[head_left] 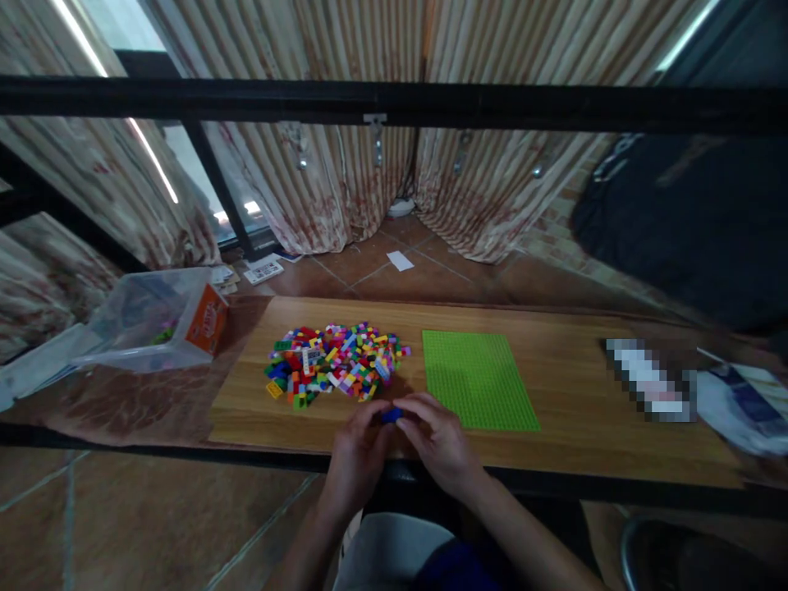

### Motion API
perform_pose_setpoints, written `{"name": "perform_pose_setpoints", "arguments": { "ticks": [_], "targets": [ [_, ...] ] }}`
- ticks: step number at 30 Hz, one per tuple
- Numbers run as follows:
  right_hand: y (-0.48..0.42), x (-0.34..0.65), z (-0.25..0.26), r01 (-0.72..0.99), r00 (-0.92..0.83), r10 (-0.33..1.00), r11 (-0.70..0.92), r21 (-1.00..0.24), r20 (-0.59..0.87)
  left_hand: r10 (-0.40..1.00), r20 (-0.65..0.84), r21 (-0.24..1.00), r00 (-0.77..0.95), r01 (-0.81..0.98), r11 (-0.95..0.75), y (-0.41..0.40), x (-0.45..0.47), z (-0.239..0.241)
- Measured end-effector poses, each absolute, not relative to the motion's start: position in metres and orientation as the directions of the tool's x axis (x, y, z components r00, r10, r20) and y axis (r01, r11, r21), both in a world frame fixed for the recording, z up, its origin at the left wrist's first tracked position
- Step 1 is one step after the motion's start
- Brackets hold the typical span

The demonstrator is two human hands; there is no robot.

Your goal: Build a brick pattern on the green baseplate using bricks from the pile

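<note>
Close to the front edge of the wooden board, both my hands meet at a small blue toy brick (391,415). My left hand (360,443) pinches it from the left, and my right hand (440,439) grips its right side. Whether it is one brick or two joined cannot be made out. Just beyond my left hand lies a heap of loose, many-coloured toy bricks (336,361). A flat green studded baseplate (477,379) rests to the right of the heap, beyond my right hand, with no bricks seen on it.
The wooden board (579,402) lies on a low table. At the left stands a clear plastic bin (148,320) with an orange label and a few pieces inside. A blurred-out object (649,382) and a white plastic bag (742,406) lie at the right. A dark bar (394,103) crosses behind.
</note>
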State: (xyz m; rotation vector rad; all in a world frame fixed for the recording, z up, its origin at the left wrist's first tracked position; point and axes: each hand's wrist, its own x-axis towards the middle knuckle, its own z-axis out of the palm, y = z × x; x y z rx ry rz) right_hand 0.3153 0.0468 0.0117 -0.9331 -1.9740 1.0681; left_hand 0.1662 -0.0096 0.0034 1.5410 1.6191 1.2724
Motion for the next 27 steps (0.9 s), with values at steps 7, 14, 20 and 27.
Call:
{"name": "perform_pose_setpoints", "arguments": {
  "ticks": [7, 14, 20, 27],
  "targets": [
    [0.059, 0.367, 0.008, 0.399, -0.470, 0.869, 0.365, -0.841, 0.154, 0.984, 0.146, 0.909, -0.099, 0.406, -0.094, 0.017, 0.199, -0.003],
    [0.125, 0.400, 0.000, 0.585, -0.243, 0.926, 0.378, -0.718, 0.290, 0.962, 0.269, 0.792, -0.041, 0.578, -0.196, 0.065, 0.229, -0.011],
    [0.173, 0.393, -0.016, 0.700, -0.272, 0.913, 0.404, -0.589, 0.303, 0.963, 0.268, 0.672, -0.002, 0.717, -0.186, 0.096, 0.241, -0.027],
    [0.183, 0.392, -0.025, 0.730, -0.301, 0.913, 0.406, -0.550, 0.274, 0.946, 0.323, 0.628, -0.011, 0.751, -0.206, 0.099, 0.243, -0.037]
  ]
}}
